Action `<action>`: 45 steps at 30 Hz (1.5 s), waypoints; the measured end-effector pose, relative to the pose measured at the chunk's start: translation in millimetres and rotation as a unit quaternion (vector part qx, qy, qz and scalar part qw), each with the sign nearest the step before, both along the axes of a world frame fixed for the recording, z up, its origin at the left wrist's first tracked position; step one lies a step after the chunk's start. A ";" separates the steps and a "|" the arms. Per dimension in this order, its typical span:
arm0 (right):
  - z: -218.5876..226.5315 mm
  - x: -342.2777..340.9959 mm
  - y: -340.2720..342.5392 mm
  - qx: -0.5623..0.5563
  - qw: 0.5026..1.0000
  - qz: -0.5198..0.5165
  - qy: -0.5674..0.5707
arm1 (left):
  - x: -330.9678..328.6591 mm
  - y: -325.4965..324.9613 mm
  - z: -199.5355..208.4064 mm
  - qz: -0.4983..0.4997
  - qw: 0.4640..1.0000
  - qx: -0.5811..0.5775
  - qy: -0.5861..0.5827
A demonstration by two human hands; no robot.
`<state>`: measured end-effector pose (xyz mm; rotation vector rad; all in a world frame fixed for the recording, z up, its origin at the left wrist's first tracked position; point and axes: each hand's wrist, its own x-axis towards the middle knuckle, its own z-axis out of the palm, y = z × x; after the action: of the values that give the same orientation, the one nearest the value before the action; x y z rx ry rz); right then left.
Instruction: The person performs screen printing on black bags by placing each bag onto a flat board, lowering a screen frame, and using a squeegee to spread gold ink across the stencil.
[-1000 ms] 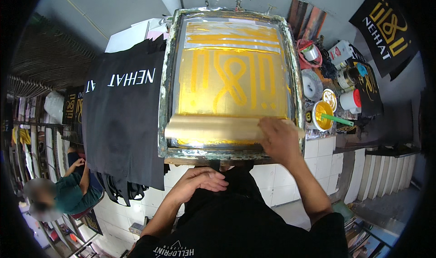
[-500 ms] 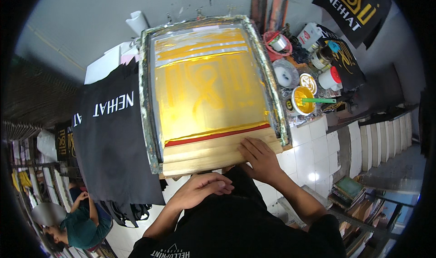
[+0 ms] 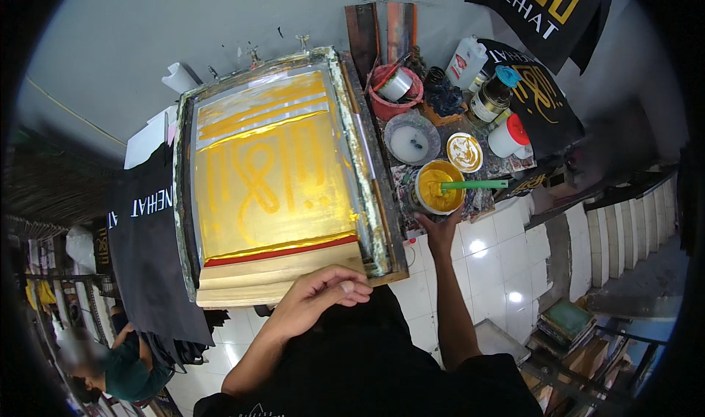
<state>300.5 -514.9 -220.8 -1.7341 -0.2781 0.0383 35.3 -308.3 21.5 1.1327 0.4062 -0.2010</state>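
My right hand (image 3: 441, 230) is wrapped round the near side of a white tub of yellow ink (image 3: 424, 210), thumb on one side and fingers on the other. A green-handled spatula (image 3: 477, 185) leans in the tub. My left hand (image 3: 325, 293) hovers by the right end of a wooden squeegee (image 3: 272, 271) with a red blade, fingers loosely bent and nothing visible in them. That squeegee lies across the near end of a framed printing screen (image 3: 355, 138). Yellow ink coats the mesh, where a curling design shows, and a bead of ink runs along the blade.
Beside the tub are an ink-smeared lid (image 3: 464, 152), a clear bowl (image 3: 412, 138), a red-lidded jar (image 3: 508, 135) and a brown bottle (image 3: 490, 99). A pink basket (image 3: 397, 108) holds tools. Printed black fabric (image 3: 158, 255) hangs left. Another person (image 3: 131, 369) sits at lower left.
My right hand has left the squeegee and reached right to the ink tub. My left hand stays near the squeegee, its fingers slightly more bent. The view has shifted to the right.
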 end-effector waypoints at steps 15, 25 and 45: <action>153.9 4.1 -21.8 0.074 0.963 0.214 0.149 | 149.0 -12.1 -12.3 -0.040 0.878 0.458 -0.129; 257.6 -17.8 29.1 -0.075 0.818 0.555 0.133 | 75.2 45.6 8.5 0.056 0.962 0.202 -0.172; 433.1 -106.9 230.8 -0.274 0.422 0.459 -0.732 | -78.5 197.5 24.0 0.009 0.924 0.333 -0.189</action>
<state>193.7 -284.1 212.3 -1.4525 -2.7762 -0.7153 -43.2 -110.9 45.6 1.7962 0.1323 0.1930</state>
